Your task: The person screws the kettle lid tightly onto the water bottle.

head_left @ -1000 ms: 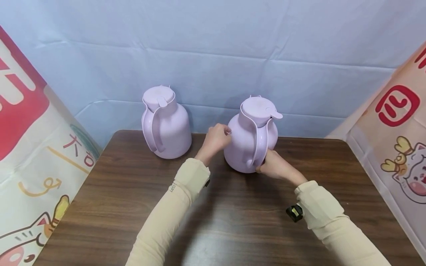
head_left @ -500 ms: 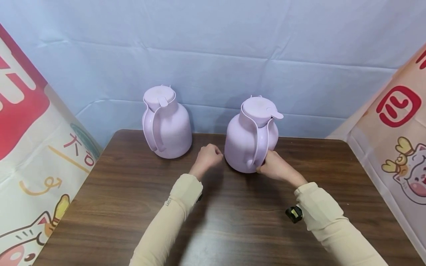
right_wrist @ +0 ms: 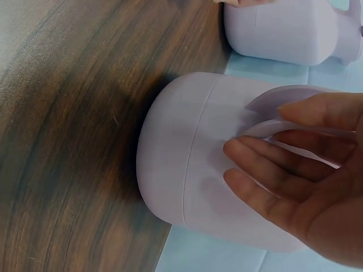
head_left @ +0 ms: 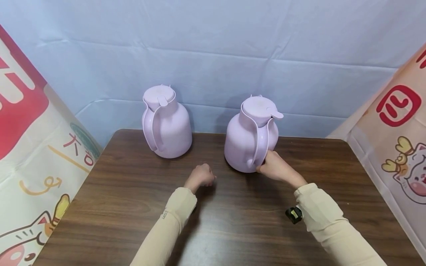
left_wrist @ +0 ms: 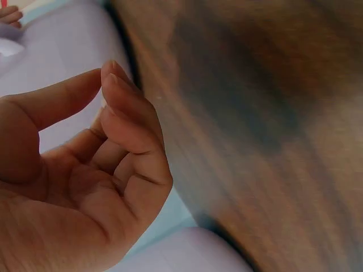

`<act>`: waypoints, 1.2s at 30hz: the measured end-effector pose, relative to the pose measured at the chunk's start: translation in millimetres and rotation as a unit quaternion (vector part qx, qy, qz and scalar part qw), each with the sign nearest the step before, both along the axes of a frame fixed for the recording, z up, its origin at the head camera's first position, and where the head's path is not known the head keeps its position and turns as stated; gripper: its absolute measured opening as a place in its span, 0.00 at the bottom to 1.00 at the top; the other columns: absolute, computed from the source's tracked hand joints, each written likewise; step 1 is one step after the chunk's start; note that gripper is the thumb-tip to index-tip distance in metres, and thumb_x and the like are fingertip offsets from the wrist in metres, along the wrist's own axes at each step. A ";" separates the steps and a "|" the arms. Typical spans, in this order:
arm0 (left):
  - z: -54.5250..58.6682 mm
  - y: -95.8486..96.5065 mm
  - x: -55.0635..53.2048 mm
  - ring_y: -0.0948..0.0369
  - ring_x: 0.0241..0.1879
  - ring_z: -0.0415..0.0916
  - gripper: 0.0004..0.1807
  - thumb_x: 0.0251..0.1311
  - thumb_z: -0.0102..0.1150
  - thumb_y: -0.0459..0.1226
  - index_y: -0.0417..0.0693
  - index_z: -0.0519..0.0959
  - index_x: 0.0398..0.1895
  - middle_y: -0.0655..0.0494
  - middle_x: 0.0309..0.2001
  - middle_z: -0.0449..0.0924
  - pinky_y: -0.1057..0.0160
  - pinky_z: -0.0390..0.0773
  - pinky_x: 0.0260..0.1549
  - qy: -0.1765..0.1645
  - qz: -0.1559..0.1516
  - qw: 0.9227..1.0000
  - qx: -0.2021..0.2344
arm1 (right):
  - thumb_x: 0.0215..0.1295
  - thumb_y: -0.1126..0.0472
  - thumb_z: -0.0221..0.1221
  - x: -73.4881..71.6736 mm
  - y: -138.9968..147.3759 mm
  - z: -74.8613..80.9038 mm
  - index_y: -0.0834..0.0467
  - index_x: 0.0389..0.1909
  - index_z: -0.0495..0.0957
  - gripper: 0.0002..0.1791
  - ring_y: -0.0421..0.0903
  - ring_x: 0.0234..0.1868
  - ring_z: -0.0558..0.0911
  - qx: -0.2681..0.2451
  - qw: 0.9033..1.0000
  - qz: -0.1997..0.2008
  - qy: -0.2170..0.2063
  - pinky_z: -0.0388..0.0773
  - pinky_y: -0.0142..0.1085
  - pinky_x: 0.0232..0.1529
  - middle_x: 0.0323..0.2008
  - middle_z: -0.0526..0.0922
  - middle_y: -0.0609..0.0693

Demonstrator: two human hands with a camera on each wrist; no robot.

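Two lilac thermos jugs stand upright on the wooden table. My right hand (head_left: 277, 168) holds the lower handle of the right thermos jug (head_left: 240, 144); in the right wrist view, its thumb lies on one side of the handle (right_wrist: 266, 129) and the fingers on the other. The lid's tab on this jug points right. My left hand (head_left: 200, 175) holds nothing and hovers over the table in front of the gap between the jugs. Its fingers (left_wrist: 133, 133) are loosely curled, fingertips close to the thumb. The left thermos jug (head_left: 174, 129) stands untouched, handle toward me.
The brown wooden table (head_left: 253, 229) extends in front of both jugs. A pale blue cloth backdrop (head_left: 213, 74) hangs right behind its far edge. Printed cloth panels with cartoon cats flank it, one left (head_left: 30, 177) and one right (head_left: 392, 147).
My left hand has drawn back from the right thermos jug's side, toward me and slightly left. The right hand stays at the handle, and both jugs stand where they were.
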State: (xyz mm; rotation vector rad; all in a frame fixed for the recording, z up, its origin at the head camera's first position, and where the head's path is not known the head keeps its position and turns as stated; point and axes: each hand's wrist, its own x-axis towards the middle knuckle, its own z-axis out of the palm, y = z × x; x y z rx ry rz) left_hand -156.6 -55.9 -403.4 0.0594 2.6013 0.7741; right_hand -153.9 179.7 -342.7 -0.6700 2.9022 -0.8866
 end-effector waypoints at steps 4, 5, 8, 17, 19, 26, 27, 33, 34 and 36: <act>-8.9 -4.6 6.7 0.60 0.13 0.66 0.17 0.54 0.56 0.37 0.44 0.73 0.09 0.56 0.09 0.69 0.65 0.66 0.19 -0.009 0.000 1.000 -0.017 | 0.39 0.72 0.56 0.3 0.3 -1.3 0.66 0.30 0.72 0.12 0.48 0.24 0.71 -0.001 1.000 -0.009 -0.004 0.68 0.38 0.26 0.21 0.73 0.51; -10.8 -5.7 8.4 0.60 0.12 0.66 0.17 0.54 0.56 0.37 0.44 0.73 0.09 0.56 0.08 0.68 0.65 0.66 0.19 -0.012 0.000 1.000 -0.018 | 0.39 0.72 0.56 0.6 0.5 -1.3 0.65 0.30 0.72 0.11 0.48 0.23 0.70 -0.002 1.000 -0.012 -0.007 0.67 0.38 0.26 0.21 0.72 0.51; -16.3 -8.4 12.9 0.60 0.12 0.65 0.15 0.52 0.55 0.35 0.43 0.73 0.09 0.56 0.08 0.68 0.65 0.66 0.18 -0.024 0.000 1.000 -0.017 | 0.41 0.70 0.57 1.3 1.7 -1.4 0.65 0.29 0.73 0.10 0.47 0.22 0.70 0.000 1.000 -0.022 -0.018 0.67 0.38 0.25 0.20 0.72 0.50; -22.0 -14.6 25.0 0.60 0.11 0.66 0.14 0.51 0.57 0.34 0.43 0.72 0.10 0.55 0.08 0.68 0.66 0.64 0.13 -0.033 -0.017 0.999 0.000 | 0.42 0.68 0.59 2.4 4.4 3.4 0.66 0.27 0.72 0.09 0.47 0.23 0.70 0.018 0.999 -0.029 -0.033 0.67 0.38 0.25 0.19 0.72 0.51; -22.5 -16.0 27.3 0.61 0.10 0.65 0.15 0.50 0.57 0.33 0.44 0.71 0.08 0.57 0.07 0.66 0.66 0.64 0.14 -0.023 -0.021 0.999 -0.005 | 0.42 0.68 0.60 2.3 4.0 4.0 0.66 0.27 0.72 0.09 0.48 0.23 0.70 0.020 0.999 -0.027 -0.033 0.68 0.38 0.26 0.20 0.73 0.51; -25.8 -20.8 34.2 0.63 0.09 0.62 0.16 0.45 0.54 0.30 0.48 0.67 0.05 0.60 0.04 0.61 0.67 0.62 0.14 0.005 -0.035 0.999 -0.011 | 0.42 0.67 0.61 1.5 2.9 4.7 0.66 0.28 0.73 0.11 0.48 0.24 0.71 0.025 0.999 -0.026 -0.038 0.69 0.39 0.26 0.20 0.74 0.51; -26.6 -21.5 34.9 0.63 0.09 0.62 0.16 0.45 0.54 0.29 0.48 0.66 0.05 0.60 0.04 0.61 0.67 0.62 0.14 0.007 -0.035 0.999 -0.010 | 0.43 0.67 0.61 1.3 2.8 4.7 0.66 0.28 0.73 0.10 0.48 0.24 0.71 0.025 0.999 -0.027 -0.039 0.69 0.38 0.26 0.20 0.74 0.51; -29.3 -24.2 37.3 0.63 0.10 0.61 0.17 0.46 0.55 0.29 0.49 0.65 0.06 0.61 0.06 0.61 0.68 0.62 0.15 0.020 -0.042 0.999 -0.001 | 0.43 0.65 0.62 0.8 3.0 6.8 0.66 0.29 0.75 0.11 0.48 0.24 0.72 0.015 0.998 -0.037 -0.047 0.70 0.39 0.27 0.21 0.76 0.52; -29.7 -24.5 37.5 0.64 0.10 0.61 0.17 0.46 0.55 0.29 0.49 0.65 0.06 0.61 0.06 0.61 0.68 0.62 0.15 0.024 -0.043 0.999 0.000 | 0.43 0.65 0.62 0.5 2.9 7.4 0.66 0.29 0.75 0.12 0.48 0.24 0.72 0.013 0.998 -0.037 -0.045 0.70 0.39 0.27 0.21 0.76 0.52; -29.9 -25.2 37.5 0.64 0.10 0.61 0.17 0.46 0.55 0.29 0.49 0.65 0.06 0.61 0.06 0.62 0.68 0.63 0.16 0.027 -0.042 0.999 0.003 | 0.42 0.66 0.61 0.1 2.4 8.8 0.67 0.29 0.74 0.11 0.48 0.24 0.72 0.009 0.999 -0.036 -0.038 0.70 0.40 0.27 0.22 0.77 0.53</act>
